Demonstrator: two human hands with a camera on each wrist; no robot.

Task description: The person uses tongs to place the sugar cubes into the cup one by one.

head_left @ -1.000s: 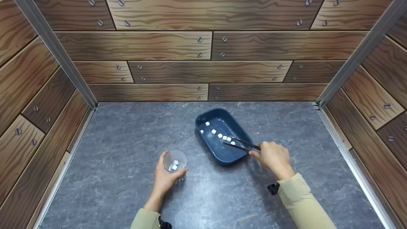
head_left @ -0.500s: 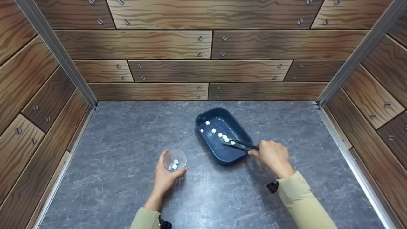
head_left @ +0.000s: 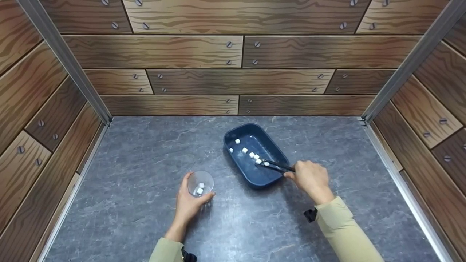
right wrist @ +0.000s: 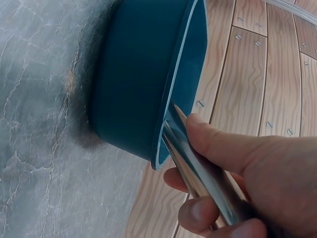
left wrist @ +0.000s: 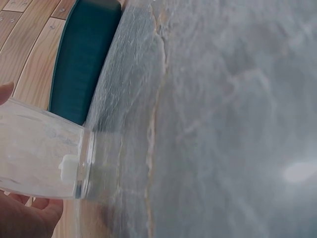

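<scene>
Grey tabletop [head_left: 145, 156] extended round the blue tray [right wrist: 133, 74]. The right hand [head_left: 311, 181] and left hand [head_left: 188, 203] curled round, respectively, narrowly parted tongs [head_left: 279, 165] crossing the tray's rim and a clear cup [left wrist: 34, 146] apart from it. White cubes [head_left: 244, 150] lay in both vessels.

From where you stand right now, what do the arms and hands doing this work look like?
They are a person's. Both arms wear long, pale yellow-green fabric sleeves. A small, blocky black device sits by the left wrist and a similar one by the right. The fingers are ungloved. No cables or markings show.
</scene>
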